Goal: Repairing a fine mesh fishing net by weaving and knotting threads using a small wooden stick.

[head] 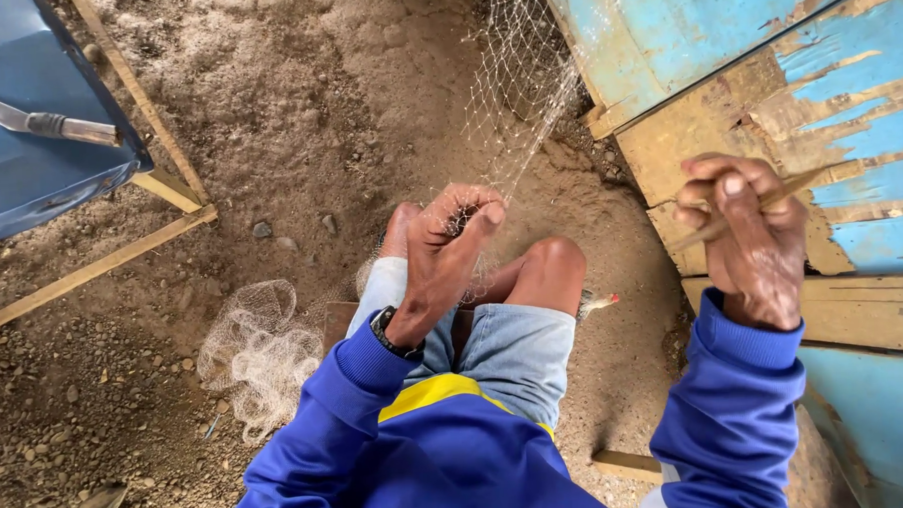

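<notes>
At far left a knife (42, 123) is lying on a blue worktop (29, 179), well apart from you, with wooden slats (141, 105) framing it on the dirt floor (297, 119). Lower down, a loose heap of net (260, 351) is resting on the ground just beside your knee. Your left hand (446, 249) is closing its grip on the mesh in front of your knees, thumb and fingers pinched tight around a bunched bit of it, while the net is stretching up and away toward the blue boards (724, 34). Your right hand (746, 234) is raised beside the peeling planks, its grip shut around a thin wooden needle (770, 201) that is pointing up to the right.
</notes>
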